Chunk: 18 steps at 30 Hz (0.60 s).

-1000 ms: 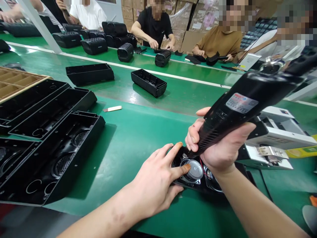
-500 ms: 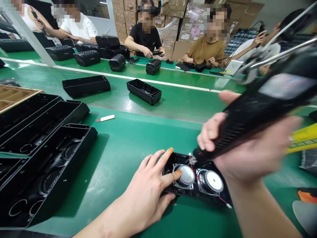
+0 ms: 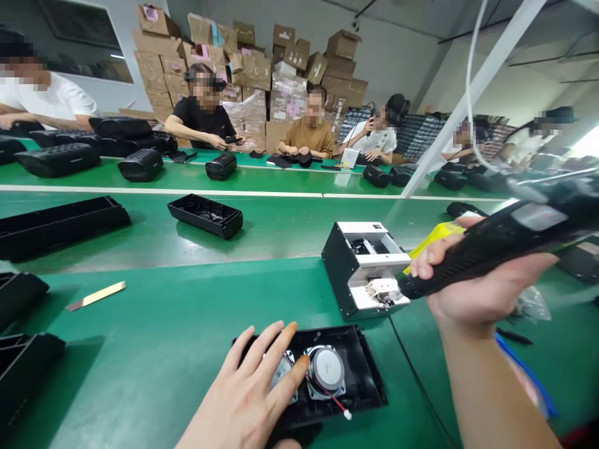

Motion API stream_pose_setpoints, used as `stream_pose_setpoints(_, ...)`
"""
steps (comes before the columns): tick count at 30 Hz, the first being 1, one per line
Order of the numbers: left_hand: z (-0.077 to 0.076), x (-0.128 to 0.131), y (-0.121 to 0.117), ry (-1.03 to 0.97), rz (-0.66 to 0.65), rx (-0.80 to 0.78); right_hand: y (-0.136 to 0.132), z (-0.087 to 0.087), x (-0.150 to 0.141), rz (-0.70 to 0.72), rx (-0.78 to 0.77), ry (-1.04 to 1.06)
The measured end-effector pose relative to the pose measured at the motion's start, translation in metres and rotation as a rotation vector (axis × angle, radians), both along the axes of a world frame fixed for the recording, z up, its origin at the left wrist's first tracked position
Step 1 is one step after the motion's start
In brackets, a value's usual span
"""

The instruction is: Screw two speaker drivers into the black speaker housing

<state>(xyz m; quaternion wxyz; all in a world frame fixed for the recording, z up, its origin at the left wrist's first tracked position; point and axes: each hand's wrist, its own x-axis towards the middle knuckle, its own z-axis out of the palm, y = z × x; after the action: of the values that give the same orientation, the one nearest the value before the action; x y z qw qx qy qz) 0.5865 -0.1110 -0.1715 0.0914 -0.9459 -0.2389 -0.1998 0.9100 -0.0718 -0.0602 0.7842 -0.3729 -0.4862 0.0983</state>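
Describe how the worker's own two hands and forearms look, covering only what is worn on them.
Both are bare: the left hand and right hand wear no gloves, and no rings or watch show. Both forearms are uncovered, with no sleeve reaching into view. The left hand's index fingertip and middle fingertip carry orange-tinted nails or covers; which cannot be told.

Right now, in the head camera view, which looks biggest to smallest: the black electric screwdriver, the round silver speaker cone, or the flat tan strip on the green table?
1. Black electric screwdriver, though closeness to the camera inflates it.
2. Flat tan strip.
3. Round silver speaker cone, close to the strip; unsure.
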Motion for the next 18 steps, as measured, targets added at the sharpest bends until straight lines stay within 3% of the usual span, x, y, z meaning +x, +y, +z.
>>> stream_pose_setpoints(4,-0.014,0.012,0.011,0.026,-0.037,0.026,-0.001,-0.012,0.004,0.045,-0.037,0.015)
stream_pose_setpoints(8,-0.007,0.031,0.013,0.000,-0.087,-0.017,-0.007,-0.016,0.005,0.062,-0.052,0.027)
stream_pose_setpoints(12,0.009,0.052,0.007,-0.025,-0.169,-0.234,-0.014,-0.014,0.008,0.104,-0.050,0.034)
stream_pose_setpoints(16,0.025,0.055,-0.002,-0.114,-0.104,-0.500,-0.033,0.000,0.008,0.202,0.001,0.007)
stream_pose_setpoints(18,0.034,0.051,-0.005,-0.184,-0.057,-0.589,-0.047,0.008,0.002,0.238,-0.017,0.102)
